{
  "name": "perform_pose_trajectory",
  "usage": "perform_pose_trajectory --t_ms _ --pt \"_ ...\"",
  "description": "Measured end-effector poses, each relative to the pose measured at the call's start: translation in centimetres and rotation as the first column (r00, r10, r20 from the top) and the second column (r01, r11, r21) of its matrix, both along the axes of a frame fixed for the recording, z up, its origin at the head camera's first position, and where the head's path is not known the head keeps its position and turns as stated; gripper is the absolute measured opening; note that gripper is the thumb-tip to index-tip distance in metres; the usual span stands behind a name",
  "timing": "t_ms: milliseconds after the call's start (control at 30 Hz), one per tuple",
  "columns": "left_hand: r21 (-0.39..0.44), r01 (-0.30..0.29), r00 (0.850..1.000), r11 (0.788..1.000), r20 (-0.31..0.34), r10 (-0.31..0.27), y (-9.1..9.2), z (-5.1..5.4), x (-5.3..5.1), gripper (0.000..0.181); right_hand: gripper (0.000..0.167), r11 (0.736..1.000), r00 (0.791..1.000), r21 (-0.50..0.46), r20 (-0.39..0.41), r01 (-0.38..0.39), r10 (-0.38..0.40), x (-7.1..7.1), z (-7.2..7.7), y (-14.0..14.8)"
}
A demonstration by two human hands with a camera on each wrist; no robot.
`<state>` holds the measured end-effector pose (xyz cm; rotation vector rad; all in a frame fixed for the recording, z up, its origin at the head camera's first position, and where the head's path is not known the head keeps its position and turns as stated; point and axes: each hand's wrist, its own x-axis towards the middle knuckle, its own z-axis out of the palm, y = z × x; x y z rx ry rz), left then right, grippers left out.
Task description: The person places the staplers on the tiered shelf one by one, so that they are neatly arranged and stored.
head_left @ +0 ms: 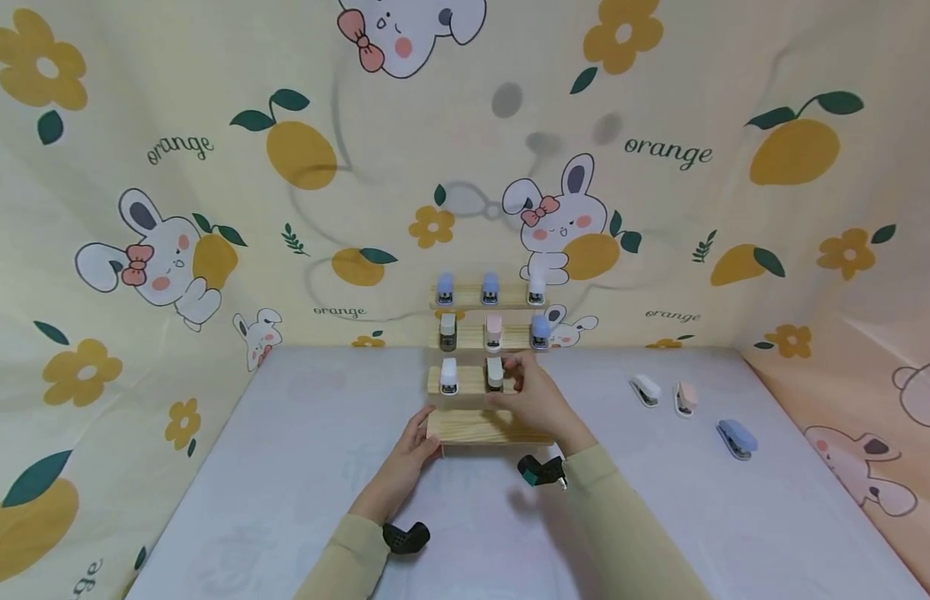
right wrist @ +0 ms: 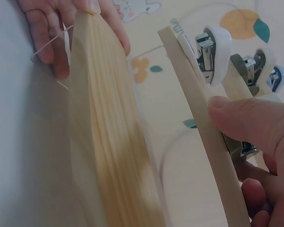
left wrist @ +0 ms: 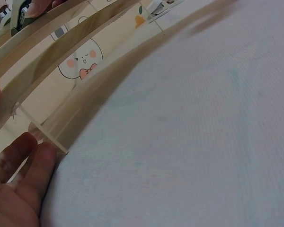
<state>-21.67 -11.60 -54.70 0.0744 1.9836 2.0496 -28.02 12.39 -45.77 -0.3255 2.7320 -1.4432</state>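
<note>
A wooden tiered rack (head_left: 480, 427) with clear side panels stands on the table. My left hand (head_left: 407, 457) grips the left end of its lowest board, as the right wrist view also shows. My right hand (head_left: 538, 398) is at the third tier down, its thumb and fingers around a mini stapler (head_left: 495, 374) with a white top and dark base. In the right wrist view the thumb (right wrist: 236, 113) partly covers that stapler. To its left on the same tier sits a white mini stapler (head_left: 449, 376). The lowest board bears no stapler.
Above are two blue staplers and a white stapler (head_left: 536, 288) on the top tier, then a dark-based one, a pink stapler (head_left: 493, 332) and a blue one. Right on the table lie a white stapler (head_left: 646, 390), a pink stapler (head_left: 686, 399) and a blue stapler (head_left: 737, 438).
</note>
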Motion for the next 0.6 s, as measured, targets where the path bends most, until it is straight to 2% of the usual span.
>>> perform_pose_trajectory --t_ms 367,600 --pt "-0.023 0.002 1.0 1.0 -0.002 -0.003 0.01 -0.24 0.21 0.055 0.06 1.0 1.0 -0.003 -0.005 0.029 -0.029 0.42 -0.12 -0.2" --pt "-0.056 -0.015 1.0 0.998 -0.006 0.015 0.06 -0.04 0.28 0.054 0.063 1.0 0.999 -0.01 -0.035 0.012 -0.012 0.4 -0.25 -0.18"
